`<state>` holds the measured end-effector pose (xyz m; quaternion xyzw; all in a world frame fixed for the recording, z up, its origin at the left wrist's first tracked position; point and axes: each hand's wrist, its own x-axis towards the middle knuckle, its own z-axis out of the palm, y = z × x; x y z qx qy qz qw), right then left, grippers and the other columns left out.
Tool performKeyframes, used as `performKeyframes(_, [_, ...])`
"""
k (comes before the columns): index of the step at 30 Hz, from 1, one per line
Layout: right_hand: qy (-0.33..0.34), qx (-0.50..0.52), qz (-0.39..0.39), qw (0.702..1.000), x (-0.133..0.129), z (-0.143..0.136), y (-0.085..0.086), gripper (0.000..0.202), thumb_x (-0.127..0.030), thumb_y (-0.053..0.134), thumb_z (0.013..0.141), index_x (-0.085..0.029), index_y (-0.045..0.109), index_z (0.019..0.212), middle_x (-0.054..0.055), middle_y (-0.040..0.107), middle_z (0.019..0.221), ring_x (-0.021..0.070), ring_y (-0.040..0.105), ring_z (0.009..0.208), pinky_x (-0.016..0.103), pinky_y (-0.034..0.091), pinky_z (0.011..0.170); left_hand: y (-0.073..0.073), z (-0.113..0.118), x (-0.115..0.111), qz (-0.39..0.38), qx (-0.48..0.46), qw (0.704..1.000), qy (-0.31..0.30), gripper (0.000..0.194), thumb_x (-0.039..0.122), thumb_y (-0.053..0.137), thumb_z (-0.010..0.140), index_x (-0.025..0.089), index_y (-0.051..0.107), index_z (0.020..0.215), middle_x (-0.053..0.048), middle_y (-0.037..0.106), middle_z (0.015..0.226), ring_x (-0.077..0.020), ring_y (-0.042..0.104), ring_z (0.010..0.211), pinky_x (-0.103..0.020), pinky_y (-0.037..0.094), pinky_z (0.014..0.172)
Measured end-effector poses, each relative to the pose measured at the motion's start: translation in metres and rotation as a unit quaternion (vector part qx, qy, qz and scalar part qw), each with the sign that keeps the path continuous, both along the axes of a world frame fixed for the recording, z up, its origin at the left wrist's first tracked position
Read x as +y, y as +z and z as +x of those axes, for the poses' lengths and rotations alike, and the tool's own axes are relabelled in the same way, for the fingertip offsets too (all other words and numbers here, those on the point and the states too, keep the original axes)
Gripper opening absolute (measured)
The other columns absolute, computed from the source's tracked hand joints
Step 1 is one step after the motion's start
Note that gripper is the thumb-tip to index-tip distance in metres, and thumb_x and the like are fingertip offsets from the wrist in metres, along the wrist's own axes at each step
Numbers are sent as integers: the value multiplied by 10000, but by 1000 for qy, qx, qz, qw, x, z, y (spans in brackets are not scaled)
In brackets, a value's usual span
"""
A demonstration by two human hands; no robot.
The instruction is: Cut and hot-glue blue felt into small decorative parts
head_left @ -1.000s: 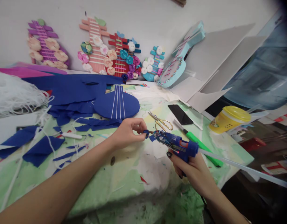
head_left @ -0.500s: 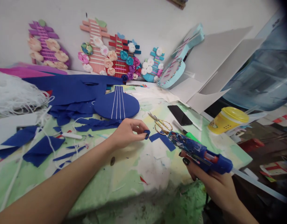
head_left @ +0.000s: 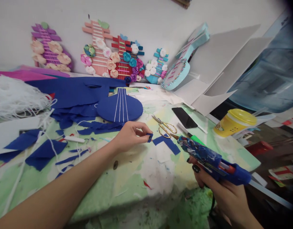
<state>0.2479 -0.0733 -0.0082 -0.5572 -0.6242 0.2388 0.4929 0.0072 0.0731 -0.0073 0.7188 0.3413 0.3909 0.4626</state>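
Between the thumb and fingers of my left hand (head_left: 132, 136) is pinched a small dark blue piece (head_left: 150, 137), mostly covered by the fingertips; whether it is paper or fabric I cannot make out. My right hand (head_left: 222, 194) is wrapped round a blue glue gun (head_left: 208, 159), whose nozzle points left toward the scissors; a pale glue stick (head_left: 268, 192) sticks out of its back. Gold-handled scissors (head_left: 166, 127) lie partly open beyond my left hand. Under them rest blue strips (head_left: 170, 144). Behind my left hand lies a blue guitar-shaped body (head_left: 132, 108) with white strings.
Several decorated guitars (head_left: 100, 57) lean on the wall. White string (head_left: 15, 95) and blue scraps (head_left: 46, 154) cover the left. A phone (head_left: 184, 117), a green-handled knife (head_left: 195, 139), white boards (head_left: 222, 70) and a yellow-lidded cup (head_left: 234, 122) stand or lie right.
My right hand has drawn the glue gun to the right and slightly down, away from my left hand. My left hand keeps its pinch almost in place.
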Motion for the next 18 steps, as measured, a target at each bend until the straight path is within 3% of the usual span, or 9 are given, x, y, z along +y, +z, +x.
performKeyframes(5, [-2,-4,6,1000,0,2,-2,177,-253,597,844,-200,670,996,3,587,559,138,544,484,249,467,456,1,1,0,6,1,1000,6,95,128,640,640,117,699,713,-46,702,722,-145,672,669,-232,556,635])
performKeyframes(9, [-78,-99,7,992,5,21,6,240,-344,603,820,-200,653,1005,17,635,629,147,556,499,255,462,474,1,0,1,6,10,1000,5,98,133,631,637,118,697,708,-44,702,719,-143,667,667,-232,551,637])
performKeyframes(13, [-222,-294,9,930,22,60,16,310,-487,590,750,-204,634,868,47,666,703,197,598,576,283,437,510,1,-1,3,-24,29,999,12,144,144,636,636,118,688,769,-40,682,712,-133,652,628,-211,522,573])
performKeyframes(18, [-235,-382,-116,886,46,112,19,340,-514,587,655,-225,609,833,45,659,707,242,621,651,314,432,583,1,-1,2,-34,12,999,9,248,143,632,642,123,671,886,7,601,688,-89,604,566,-186,478,530])
